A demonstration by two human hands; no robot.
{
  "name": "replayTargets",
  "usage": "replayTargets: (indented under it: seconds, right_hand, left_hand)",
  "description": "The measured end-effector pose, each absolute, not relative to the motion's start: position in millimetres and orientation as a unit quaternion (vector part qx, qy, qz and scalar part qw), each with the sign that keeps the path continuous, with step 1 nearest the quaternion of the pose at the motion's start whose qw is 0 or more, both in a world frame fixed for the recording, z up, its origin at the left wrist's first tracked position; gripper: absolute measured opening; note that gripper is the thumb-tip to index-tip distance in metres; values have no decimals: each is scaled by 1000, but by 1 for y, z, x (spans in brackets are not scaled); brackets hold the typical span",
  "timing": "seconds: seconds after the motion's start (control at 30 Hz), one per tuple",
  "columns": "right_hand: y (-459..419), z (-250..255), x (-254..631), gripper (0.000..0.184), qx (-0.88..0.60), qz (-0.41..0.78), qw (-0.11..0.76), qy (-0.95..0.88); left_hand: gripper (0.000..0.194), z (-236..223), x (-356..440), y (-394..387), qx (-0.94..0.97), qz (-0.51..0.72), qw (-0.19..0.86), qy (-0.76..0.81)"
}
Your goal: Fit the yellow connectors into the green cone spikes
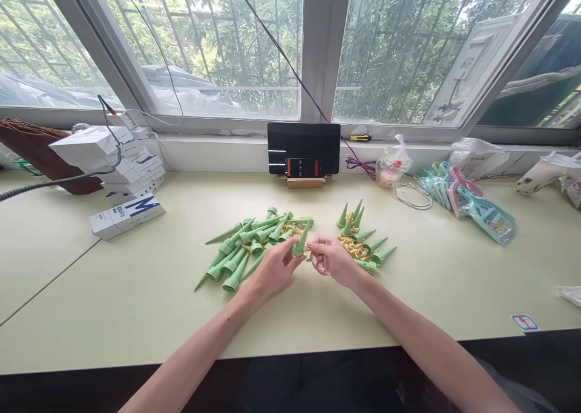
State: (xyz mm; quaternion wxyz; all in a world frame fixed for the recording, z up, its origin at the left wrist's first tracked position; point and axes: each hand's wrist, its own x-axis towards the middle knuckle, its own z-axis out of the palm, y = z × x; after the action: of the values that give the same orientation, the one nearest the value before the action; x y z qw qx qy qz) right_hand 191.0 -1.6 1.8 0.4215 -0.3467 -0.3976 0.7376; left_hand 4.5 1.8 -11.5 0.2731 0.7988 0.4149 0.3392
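Green plastic, tip up, fills your left hand (278,267): you grip one cone (301,241) around its base. Your right hand (333,258) has its fingertips pinched beside that cone; whether they hold anything, you cannot tell. Left of the held cone lies a heap of green spikes (236,257); right of it, tan pegs (356,247) lie among more green cones (382,254).

The heaped green cones (235,278) number well over a dozen; the yellow pieces (357,248) lie too thickly to count. One phone (305,168), one black screen (304,140) and one coiled white cable (412,205).
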Motion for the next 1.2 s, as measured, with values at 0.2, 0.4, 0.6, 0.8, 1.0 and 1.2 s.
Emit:
replayTargets:
  seconds: [0.2,0.4,0.6,0.8,1.0,1.2]
  right_hand:
    - [-4,4,187,39,-375,693,448,-421]
    - [-4,2,184,36,-379,654,455,-470]
    - [-3,0,184,33,-368,654,448,-487]
    - [-2,-4,184,32,-369,629,442,-522]
    - [-4,-6,184,34,-383,599,442,-548]
    - [-4,-9,186,37,-398,567,434,-576]
  left_hand:
    - [23,-12,6,1,802,334,245,430]
    - [24,-6,8,-1,790,338,279,429]
    - [34,-7,8,0,793,337,271,429]
    - [36,-5,8,-1,800,328,271,422]
    - [23,-1,7,-4,805,312,289,415]
    - [20,-1,6,-4,807,304,296,411]
